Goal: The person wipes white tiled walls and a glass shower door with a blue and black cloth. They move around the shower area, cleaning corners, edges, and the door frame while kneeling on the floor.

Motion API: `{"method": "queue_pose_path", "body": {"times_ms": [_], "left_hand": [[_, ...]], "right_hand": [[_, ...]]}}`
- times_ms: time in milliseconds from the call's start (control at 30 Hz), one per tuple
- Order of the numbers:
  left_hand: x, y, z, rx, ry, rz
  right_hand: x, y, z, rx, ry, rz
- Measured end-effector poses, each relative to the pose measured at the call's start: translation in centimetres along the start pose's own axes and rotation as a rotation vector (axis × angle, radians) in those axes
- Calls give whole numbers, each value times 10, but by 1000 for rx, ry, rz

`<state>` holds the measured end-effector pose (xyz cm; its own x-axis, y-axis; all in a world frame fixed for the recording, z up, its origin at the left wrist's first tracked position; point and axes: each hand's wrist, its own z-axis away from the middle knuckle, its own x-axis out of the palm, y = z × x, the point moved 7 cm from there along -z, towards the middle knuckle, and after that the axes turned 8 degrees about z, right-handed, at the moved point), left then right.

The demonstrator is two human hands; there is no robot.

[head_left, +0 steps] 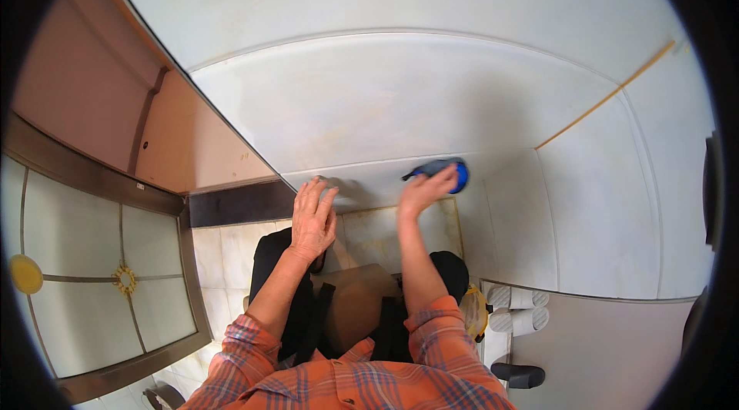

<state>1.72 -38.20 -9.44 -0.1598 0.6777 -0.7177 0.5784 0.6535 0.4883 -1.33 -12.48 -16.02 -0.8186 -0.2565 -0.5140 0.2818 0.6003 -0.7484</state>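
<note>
My right hand (426, 190) grips a blue-and-grey cloth or pad (460, 178), its exact kind blurred. It is at the low part of a white tiled wall (358, 104), near the bottom tile joint. My left hand (314, 216) holds nothing; its fingers are a little apart and point toward the same wall. Whether the left fingertips touch the tile, I cannot tell. Between the hands, the bottom wall strip (369, 185) meets the floor tiles (369, 225).
At left, a brown-framed glass door (104, 248) stands beside a dark threshold (239, 205). The tiled wall turns a corner at right (600, 196). White slippers (522, 320), a dark slipper (519, 375) and a yellow-rimmed item (474, 312) lie at lower right.
</note>
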Motion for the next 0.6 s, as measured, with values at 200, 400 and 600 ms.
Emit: {"method": "queue_pose_path", "body": {"times_ms": [200,400,600], "left_hand": [[22,-20,6,-218,-56,251],[65,-50,16,-529,-129,528],[81,-62,35,-626,-205,569]], "right_hand": [[27,18,6,153,-103,20],[47,4,71,65,-257,-81],[55,62,14,361,-293,22]]}}
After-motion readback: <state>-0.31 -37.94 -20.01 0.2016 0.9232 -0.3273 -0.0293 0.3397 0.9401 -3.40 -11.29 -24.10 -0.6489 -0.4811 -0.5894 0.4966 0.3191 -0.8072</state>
